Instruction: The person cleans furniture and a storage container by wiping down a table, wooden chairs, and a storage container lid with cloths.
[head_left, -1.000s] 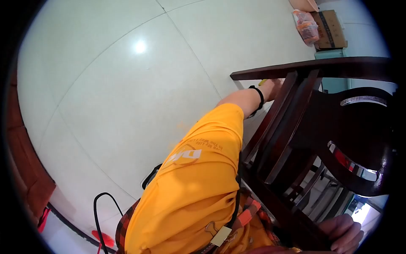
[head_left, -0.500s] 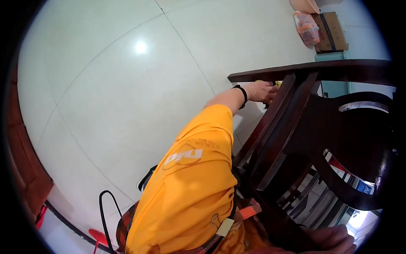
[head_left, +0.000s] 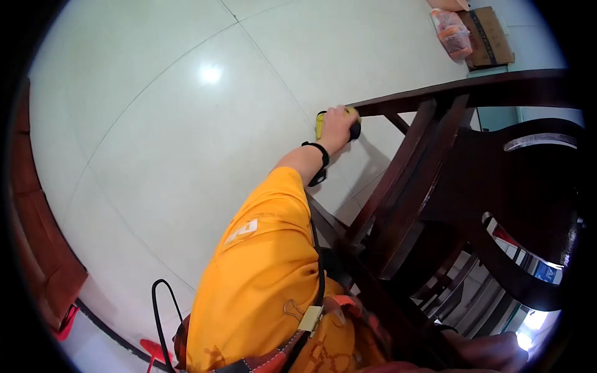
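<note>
My left hand (head_left: 336, 127), at the end of the outstretched yellow sleeve, is closed on a yellow-green and black cloth (head_left: 354, 124). The cloth touches the tip of a long dark wooden bar of the chair (head_left: 460, 93), which lies tilted on its side. A black band circles my left wrist. My right hand (head_left: 491, 351) is low at the right edge, dim and partly cut off, with its fingers curled around the chair's dark wood.
Pale floor tiles (head_left: 186, 137) spread to the left of the chair. A cardboard box (head_left: 488, 37) and an orange-white plastic bag (head_left: 454, 36) stand at the upper right. Brown furniture (head_left: 46, 236) lines the left edge. A black cable loop (head_left: 155, 311) rises at the lower left.
My left hand has come out from behind the chair's rails, moving left to the bar's tip, and the cloth in it shows more. My right hand has sunk slightly lower in view.
</note>
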`<control>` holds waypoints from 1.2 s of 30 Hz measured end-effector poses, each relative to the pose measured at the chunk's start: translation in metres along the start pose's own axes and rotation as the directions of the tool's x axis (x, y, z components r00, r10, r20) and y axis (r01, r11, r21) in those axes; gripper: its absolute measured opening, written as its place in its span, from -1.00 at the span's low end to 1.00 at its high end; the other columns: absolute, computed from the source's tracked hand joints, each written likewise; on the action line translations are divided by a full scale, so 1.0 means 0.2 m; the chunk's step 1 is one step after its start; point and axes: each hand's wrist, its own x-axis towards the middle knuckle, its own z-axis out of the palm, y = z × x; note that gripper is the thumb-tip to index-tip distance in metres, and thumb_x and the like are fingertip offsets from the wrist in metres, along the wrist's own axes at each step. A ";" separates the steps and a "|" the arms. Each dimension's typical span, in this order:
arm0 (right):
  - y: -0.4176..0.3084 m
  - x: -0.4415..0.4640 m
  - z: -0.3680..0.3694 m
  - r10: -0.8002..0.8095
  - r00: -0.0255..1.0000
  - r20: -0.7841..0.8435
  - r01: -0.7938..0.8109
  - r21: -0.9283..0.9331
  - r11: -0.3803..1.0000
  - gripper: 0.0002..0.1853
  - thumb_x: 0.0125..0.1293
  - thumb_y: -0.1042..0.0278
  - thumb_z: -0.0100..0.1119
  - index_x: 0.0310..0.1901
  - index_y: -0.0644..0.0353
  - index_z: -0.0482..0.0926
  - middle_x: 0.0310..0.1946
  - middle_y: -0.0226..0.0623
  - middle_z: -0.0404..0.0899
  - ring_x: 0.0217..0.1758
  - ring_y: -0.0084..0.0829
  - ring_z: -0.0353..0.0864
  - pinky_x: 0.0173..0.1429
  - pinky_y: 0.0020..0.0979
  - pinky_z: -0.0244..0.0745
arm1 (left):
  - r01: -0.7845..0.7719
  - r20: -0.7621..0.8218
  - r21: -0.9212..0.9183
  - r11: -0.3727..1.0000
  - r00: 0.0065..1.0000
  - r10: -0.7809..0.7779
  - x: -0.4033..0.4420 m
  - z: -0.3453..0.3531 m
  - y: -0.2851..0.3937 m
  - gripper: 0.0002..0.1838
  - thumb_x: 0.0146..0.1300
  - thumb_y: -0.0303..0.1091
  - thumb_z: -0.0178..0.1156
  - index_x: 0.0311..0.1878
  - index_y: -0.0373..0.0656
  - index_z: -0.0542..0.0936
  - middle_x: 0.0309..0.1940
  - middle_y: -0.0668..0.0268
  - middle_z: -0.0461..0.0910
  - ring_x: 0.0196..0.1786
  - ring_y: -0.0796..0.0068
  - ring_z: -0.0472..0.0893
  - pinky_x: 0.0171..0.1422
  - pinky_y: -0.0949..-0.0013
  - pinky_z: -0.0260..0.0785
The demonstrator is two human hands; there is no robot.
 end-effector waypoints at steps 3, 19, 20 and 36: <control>0.01 0.02 0.02 0.021 1.000 -0.006 -0.022 -0.016 1.000 -0.49 0.29 -0.05 0.20 0.11 0.15 0.45 0.09 -0.24 0.56 0.12 -0.31 0.58 0.26 -0.11 0.41 | 0.249 -0.118 -0.266 0.931 0.950 -0.288 0.07 0.13 0.16 -0.51 0.03 -0.65 0.09 0.07 -0.01 0.47 0.01 -0.03 0.36 -0.03 -0.15 0.46 0.13 0.01 0.36; 0.25 0.16 0.26 -0.343 0.685 -0.643 0.651 0.328 0.685 -0.80 0.35 0.14 0.02 -0.29 0.05 0.34 -0.33 -0.48 0.32 -0.29 -0.50 0.38 -0.22 -0.36 0.22 | 0.565 0.496 -0.530 -0.632 -0.398 -0.772 0.22 0.65 0.07 -0.37 0.40 0.17 -0.28 0.16 -0.15 0.46 0.23 0.10 0.47 0.21 0.11 0.44 0.35 0.12 0.20; 0.26 0.20 0.30 -0.356 0.619 -0.700 0.722 0.328 0.609 -0.81 0.35 0.15 0.01 -0.32 0.04 0.33 -0.36 -0.49 0.30 -0.32 -0.52 0.37 -0.26 -0.38 0.21 | 0.412 0.776 -0.522 -0.746 -0.134 -0.617 0.19 0.76 0.06 -0.40 0.41 0.15 -0.31 0.22 -0.07 0.43 0.26 0.22 0.45 0.26 0.21 0.38 0.40 0.10 0.08; -0.04 -0.26 -0.28 -0.095 0.952 -0.291 0.126 0.091 0.988 -0.91 0.25 0.35 0.28 -0.25 0.07 0.58 -0.37 -0.37 0.51 -0.35 -0.60 0.53 -0.29 -0.57 0.45 | 0.614 0.530 -0.741 0.272 0.783 -0.326 0.26 -0.26 0.63 -0.60 0.16 -0.59 0.15 0.09 -0.13 0.46 -0.12 0.24 0.55 -0.03 0.32 0.53 -0.01 0.21 0.47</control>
